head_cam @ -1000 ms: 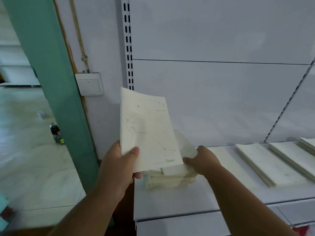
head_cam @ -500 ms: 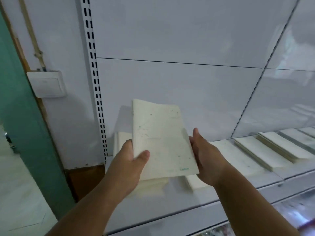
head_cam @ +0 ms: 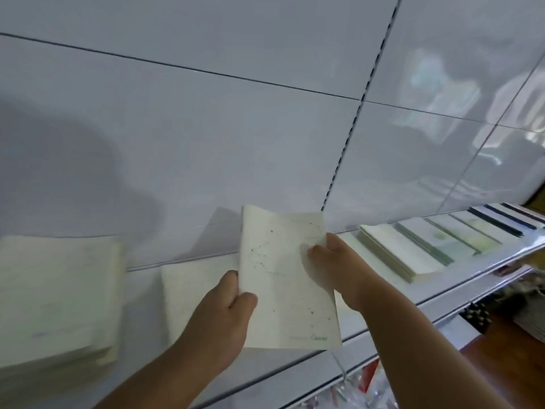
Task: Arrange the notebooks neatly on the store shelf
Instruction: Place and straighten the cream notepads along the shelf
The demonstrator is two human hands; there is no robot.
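— Held above the white shelf (head_cam: 141, 376): one cream notebook (head_cam: 283, 278), speckled with small dark dots, green lettering near its lower right corner, cover towards the camera and slightly curled.

— Held how?

— Left hand (head_cam: 224, 320) with its grip clamped on the lower left edge, thumb on the front cover, fingers behind. Right hand (head_cam: 333, 267) pinching the right edge higher up, fingertips pressed on the cover.

— Resting on anything?

— Lifted clear of the shelf, tilted, top edge leaning towards the white back panel (head_cam: 206, 143).

— And on the shelf itself?

— At far left, a thick stack of cream notebooks (head_cam: 56, 296), blurred. Just beside it, partly hidden behind the left hand, a single flat cream notebook (head_cam: 194, 290). To the right, past the right wrist, a low pile of cream notebooks (head_cam: 395, 255), then a row of further piles (head_cam: 460, 234) with pale green covers, lying side by side and touching, running off to the far right, where dark-edged ones sit.

— Below the shelf?

— Blurred packaged goods (head_cam: 368, 376) on a lower level, with a patch of red; too smeared to name.
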